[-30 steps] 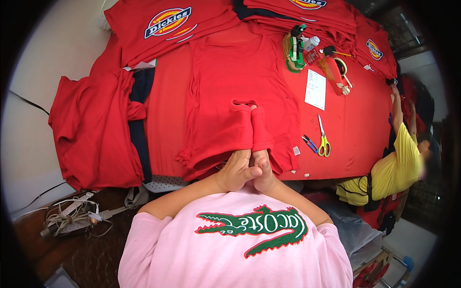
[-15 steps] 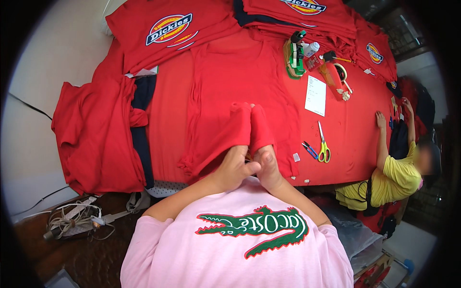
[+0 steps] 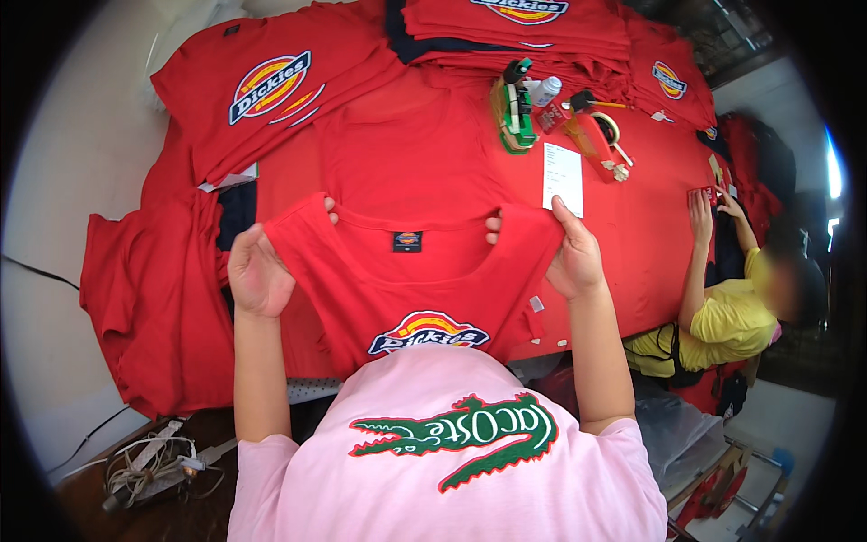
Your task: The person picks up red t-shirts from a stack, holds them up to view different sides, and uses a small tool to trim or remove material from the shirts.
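Red shirt (image 3: 397,296) hangs mid-frame, the left hand (image 3: 262,271) and right hand (image 3: 576,259) each half-curled round a shoulder of it, set well apart, which I reckon is why the neckline (image 3: 411,283) gapes so wide.

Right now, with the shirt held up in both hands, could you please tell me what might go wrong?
The shirt hangs from its shoulders, one in the left hand and one in the right hand, so if either grip slipped, that side could drop.
The right hand overlaps the paper in this view, so it might brush it.
The shirt's lower end is hidden behind the pink top, so a snag there could go unnoticed.
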A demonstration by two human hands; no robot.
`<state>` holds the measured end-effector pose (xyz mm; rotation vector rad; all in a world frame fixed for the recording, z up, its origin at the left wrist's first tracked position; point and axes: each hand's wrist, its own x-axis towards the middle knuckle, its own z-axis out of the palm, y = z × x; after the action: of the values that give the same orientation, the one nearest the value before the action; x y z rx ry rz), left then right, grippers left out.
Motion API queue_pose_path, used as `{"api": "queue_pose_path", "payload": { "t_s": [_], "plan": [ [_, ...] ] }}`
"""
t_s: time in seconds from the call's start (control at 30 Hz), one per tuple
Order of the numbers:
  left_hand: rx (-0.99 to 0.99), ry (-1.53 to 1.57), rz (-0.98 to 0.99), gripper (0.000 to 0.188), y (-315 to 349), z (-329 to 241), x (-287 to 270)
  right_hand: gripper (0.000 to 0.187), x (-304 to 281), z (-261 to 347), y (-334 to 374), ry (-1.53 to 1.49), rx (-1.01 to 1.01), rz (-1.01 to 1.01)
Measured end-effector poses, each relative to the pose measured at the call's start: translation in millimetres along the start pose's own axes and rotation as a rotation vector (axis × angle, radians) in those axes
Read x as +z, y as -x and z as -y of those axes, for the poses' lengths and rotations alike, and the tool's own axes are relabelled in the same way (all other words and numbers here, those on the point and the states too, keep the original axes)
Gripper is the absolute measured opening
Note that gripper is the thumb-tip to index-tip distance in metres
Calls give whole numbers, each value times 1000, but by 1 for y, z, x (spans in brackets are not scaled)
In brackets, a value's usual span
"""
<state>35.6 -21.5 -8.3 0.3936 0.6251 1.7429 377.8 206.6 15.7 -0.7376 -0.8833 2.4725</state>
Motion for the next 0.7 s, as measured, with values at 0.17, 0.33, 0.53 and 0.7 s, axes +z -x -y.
{"api": "queue_pose_path", "payload": {
  "t_s": [0.17, 0.33, 0.53, 0.7],
  "plan": [
    [-26, -443, -181, 36, -3, 2, -9, 46, -6, -7, -3, 270, 98, -328],
    [-96, -402, -324, 29, 6, 3, -31, 46, -18, -8, 10, 342, 245, -270],
    [7, -314, -182, 50, 36, 12, -26, 47, -24, -18, 34, -154, -79, -5],
    [91, -306, 71, 71, 84, 2, 23, 48, -13, -26, 82, -90, -107, -8]
  ]
}}
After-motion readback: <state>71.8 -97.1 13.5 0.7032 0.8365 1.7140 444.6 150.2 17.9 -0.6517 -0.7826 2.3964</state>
